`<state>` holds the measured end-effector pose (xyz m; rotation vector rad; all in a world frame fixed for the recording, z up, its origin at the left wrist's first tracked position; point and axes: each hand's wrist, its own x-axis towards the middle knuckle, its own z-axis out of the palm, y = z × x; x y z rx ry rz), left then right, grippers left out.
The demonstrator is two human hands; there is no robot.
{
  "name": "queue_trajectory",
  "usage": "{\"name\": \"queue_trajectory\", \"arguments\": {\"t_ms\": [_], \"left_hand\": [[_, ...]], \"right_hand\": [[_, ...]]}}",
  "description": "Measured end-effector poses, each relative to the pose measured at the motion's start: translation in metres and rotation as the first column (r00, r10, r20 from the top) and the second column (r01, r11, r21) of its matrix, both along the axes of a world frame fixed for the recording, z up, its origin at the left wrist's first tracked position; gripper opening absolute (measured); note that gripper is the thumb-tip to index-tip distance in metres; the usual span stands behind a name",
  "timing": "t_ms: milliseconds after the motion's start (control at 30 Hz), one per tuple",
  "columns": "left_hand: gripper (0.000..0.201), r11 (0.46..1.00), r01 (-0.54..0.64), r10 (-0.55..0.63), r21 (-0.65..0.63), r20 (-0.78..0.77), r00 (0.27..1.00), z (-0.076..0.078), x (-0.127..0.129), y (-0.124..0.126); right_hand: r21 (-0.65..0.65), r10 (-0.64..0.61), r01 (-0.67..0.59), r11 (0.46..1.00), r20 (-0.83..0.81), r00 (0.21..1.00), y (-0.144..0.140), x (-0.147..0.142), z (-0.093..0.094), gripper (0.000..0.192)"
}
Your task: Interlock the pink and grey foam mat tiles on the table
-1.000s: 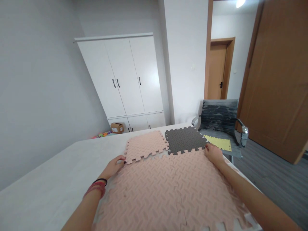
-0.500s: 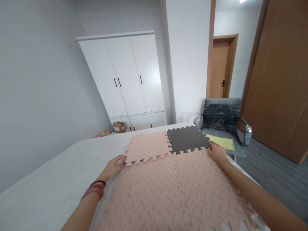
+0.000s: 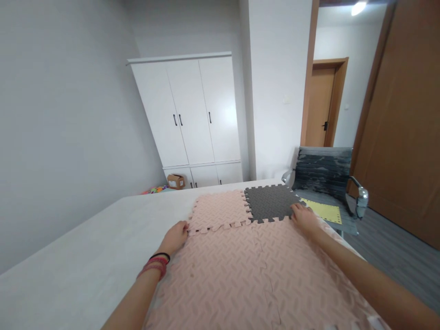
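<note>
At centre frame, the left hand (image 3: 176, 237) rests curled at the near left corner of the small pink mat tile (image 3: 220, 211). The right hand (image 3: 304, 217) lies flat by the grey mat tile (image 3: 271, 202), whose seam with the large pink mat (image 3: 247, 275) runs left-right between both hands.

White wardrobe (image 3: 192, 110); cardboard box (image 3: 176, 181) at its base; grey chair (image 3: 323, 172) carrying what appears to be yellow sheet (image 3: 325, 211).
</note>
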<state>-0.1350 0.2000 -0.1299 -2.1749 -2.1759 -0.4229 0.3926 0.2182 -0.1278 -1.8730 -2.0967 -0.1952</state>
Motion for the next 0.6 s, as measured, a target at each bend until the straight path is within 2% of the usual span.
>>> {"name": "queue_trajectory", "arguments": {"t_ms": [133,200,267,367,600], "left_hand": [[0.027,0.99,-0.127,0.132,0.058,-0.088,0.987,-0.008,0.017,-0.005],[0.029,0.98,-0.177,0.188,0.094,-0.125,0.974,-0.011,0.024,-0.011],[0.031,0.969,-0.214,0.233,0.126,-0.157,0.96,-0.014,0.031,-0.018],[0.031,0.956,-0.243,0.274,0.167,-0.201,0.94,-0.014,0.037,-0.025],[0.031,0.942,-0.255,0.304,0.217,-0.234,0.923,-0.011,0.041,-0.027]], "right_hand": [[-0.088,0.226,-0.23,0.969,-0.051,0.973,0.013,-0.07,0.005,0.034],[-0.112,0.289,-0.294,0.949,-0.063,0.955,0.021,-0.103,0.002,0.038],[-0.13,0.299,-0.307,0.943,-0.073,0.951,0.029,-0.127,-0.002,0.037],[-0.136,0.273,-0.284,0.949,-0.091,0.958,0.037,-0.142,-0.007,0.03],[-0.082,0.289,-0.297,0.951,-0.099,0.952,0.035,-0.14,-0.009,0.032]]}}
